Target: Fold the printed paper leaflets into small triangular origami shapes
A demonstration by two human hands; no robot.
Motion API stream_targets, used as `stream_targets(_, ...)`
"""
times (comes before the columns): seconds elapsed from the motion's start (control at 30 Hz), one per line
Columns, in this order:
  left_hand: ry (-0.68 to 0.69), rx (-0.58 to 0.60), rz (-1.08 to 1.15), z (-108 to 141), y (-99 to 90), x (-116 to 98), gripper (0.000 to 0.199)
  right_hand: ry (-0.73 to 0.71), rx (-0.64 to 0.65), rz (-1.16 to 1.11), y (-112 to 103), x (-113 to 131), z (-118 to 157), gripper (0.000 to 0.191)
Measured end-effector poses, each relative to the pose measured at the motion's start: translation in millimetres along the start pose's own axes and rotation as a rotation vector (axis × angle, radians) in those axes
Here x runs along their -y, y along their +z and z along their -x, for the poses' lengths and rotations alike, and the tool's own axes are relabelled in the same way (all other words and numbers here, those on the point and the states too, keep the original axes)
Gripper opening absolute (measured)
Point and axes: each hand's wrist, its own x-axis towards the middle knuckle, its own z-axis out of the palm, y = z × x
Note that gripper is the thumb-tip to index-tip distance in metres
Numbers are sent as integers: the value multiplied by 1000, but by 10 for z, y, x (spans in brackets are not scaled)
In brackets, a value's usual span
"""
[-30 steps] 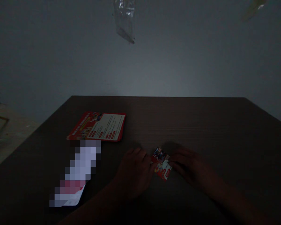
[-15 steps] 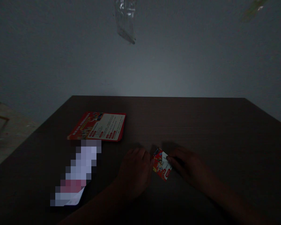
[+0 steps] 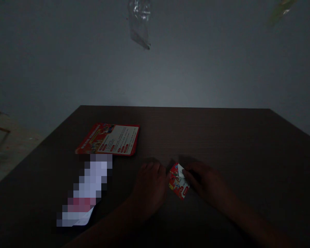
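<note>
A small folded paper (image 3: pixel 179 188), printed red and white with cartoon figures and lettering, lies between my hands low in the middle of the head view. My right hand (image 3: pixel 209 181) pinches its upper right edge between thumb and finger, and a white flap shows there. At the paper's left corner is my left hand (image 3: pixel 151 187), its fingers curled and closed on that edge. Where those fingertips meet the paper is dark and partly hidden.
Red printed sheets (image 3: pixel 119 139) lie stacked at the left of the dark wooden table (image 3: pixel 196 131). Nearer me is a lit phone (image 3: pixel 89 189) with a blurred screen. Behind the table stands a grey wall (image 3: pixel 196 69) with a clear plastic bag (image 3: pixel 140 26) on it.
My right hand has shifted slightly left, and the paper's upper right part is now folded over a little more. My left hand has stayed almost still.
</note>
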Motion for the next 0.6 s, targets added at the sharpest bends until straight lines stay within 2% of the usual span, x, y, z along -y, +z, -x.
stream_targets(0.17,-8,-23,-14,-6,25,-2,26,11,11,-22,12,17,7,18)
stream_targets(0.33,-6,-16,-8,-10,36,-1,28,-47,-8,-5,30,13,11,25)
stream_targets(0.6,-25,-5,-6,-25,14,-5,29,-56,53,85,15,38,19,28)
